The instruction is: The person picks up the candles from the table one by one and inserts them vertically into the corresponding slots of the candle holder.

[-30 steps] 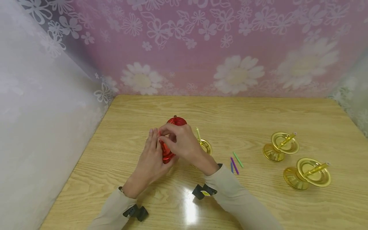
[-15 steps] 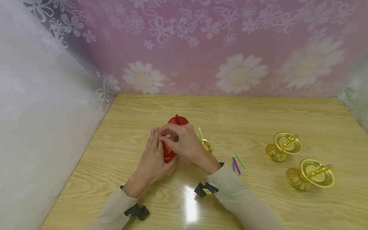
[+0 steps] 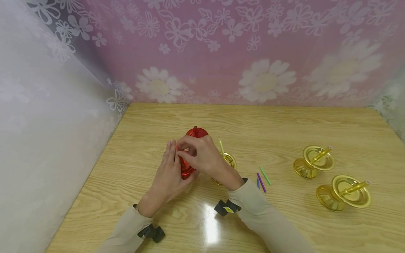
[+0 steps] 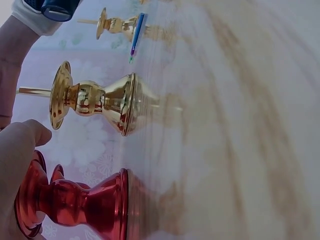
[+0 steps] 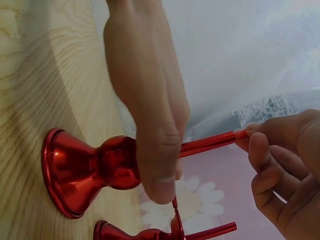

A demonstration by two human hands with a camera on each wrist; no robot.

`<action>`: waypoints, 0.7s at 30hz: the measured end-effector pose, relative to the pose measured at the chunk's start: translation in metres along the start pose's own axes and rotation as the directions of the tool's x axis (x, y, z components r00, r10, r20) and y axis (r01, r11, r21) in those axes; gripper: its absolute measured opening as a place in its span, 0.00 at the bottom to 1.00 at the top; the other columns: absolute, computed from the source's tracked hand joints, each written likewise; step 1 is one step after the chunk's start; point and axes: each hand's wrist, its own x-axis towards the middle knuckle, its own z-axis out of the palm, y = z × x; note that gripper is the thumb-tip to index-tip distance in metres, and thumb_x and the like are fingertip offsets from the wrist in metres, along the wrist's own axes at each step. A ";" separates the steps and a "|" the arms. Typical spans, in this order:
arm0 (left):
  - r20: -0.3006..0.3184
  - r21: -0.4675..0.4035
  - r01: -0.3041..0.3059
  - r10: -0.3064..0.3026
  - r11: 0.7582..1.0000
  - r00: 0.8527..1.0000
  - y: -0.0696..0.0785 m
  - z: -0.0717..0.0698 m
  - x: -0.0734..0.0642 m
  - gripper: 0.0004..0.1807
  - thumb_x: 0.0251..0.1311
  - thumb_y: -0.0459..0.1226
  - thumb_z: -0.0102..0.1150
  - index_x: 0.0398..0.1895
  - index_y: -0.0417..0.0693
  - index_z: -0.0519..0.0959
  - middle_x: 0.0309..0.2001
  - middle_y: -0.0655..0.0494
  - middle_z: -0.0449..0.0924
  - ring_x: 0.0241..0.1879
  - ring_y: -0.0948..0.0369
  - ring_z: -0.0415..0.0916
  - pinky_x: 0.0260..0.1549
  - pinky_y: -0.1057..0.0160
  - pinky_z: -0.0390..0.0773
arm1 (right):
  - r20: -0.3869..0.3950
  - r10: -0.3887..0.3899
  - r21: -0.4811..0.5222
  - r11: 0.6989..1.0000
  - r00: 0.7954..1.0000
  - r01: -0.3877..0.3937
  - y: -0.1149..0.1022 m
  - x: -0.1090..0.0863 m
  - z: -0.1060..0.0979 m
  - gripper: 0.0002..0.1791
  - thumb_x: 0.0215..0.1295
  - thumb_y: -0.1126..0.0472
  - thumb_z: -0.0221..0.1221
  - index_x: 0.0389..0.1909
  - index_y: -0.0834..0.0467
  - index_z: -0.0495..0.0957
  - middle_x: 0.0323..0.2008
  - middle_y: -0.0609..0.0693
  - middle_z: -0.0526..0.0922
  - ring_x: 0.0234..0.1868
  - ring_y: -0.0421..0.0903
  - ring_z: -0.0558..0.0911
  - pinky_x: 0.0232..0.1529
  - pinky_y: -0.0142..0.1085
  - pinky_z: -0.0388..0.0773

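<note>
A shiny red candle holder stands on the table, its base flat on the wood. My left hand grips it around the dish, thumb across the rim in the right wrist view, fingers extended along the far side. The holder's slim red tube rises above that hand. At the tube's tip my right hand pinches a thin red candle between thumb and fingertips; the candle's lower end meets the tube opening. A second red candle holder stands just behind, partly covered by the right hand.
Right of the hands, partly behind the right wrist, stands a gold candle holder with a yellow candle. Loose green, purple and blue candles lie beside it. Two gold holders stand farther right.
Both hands keep the same hold at the red candle holder. The whole head view has shifted slightly, so the things sit a little farther right.
</note>
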 end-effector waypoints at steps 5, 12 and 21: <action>-0.004 0.011 0.000 0.000 1.000 1.000 0.000 0.000 0.000 0.52 0.59 0.57 0.57 0.71 0.26 0.50 0.72 0.27 0.43 0.72 0.38 0.41 0.67 0.46 0.54 | -0.019 -0.011 -0.011 1.000 1.000 0.010 0.002 -0.002 0.001 0.06 0.57 0.70 0.65 0.36 0.61 0.82 0.31 0.52 0.87 0.22 0.39 0.79 0.24 0.25 0.75; -0.005 0.007 -0.004 0.004 1.000 1.000 0.000 0.000 0.000 0.51 0.59 0.56 0.58 0.71 0.26 0.52 0.72 0.27 0.44 0.72 0.38 0.41 0.67 0.45 0.54 | -0.034 -0.011 -0.025 1.000 0.999 0.010 0.003 -0.004 0.003 0.07 0.57 0.70 0.65 0.37 0.61 0.82 0.31 0.51 0.87 0.20 0.38 0.76 0.23 0.25 0.74; -0.003 0.010 -0.003 0.003 1.000 1.000 0.001 -0.001 0.000 0.51 0.59 0.56 0.58 0.70 0.25 0.52 0.72 0.27 0.44 0.73 0.38 0.40 0.67 0.45 0.54 | -0.030 0.000 -0.040 0.999 1.000 -0.001 0.003 -0.004 0.003 0.07 0.57 0.70 0.66 0.37 0.61 0.81 0.30 0.51 0.87 0.19 0.37 0.74 0.22 0.25 0.73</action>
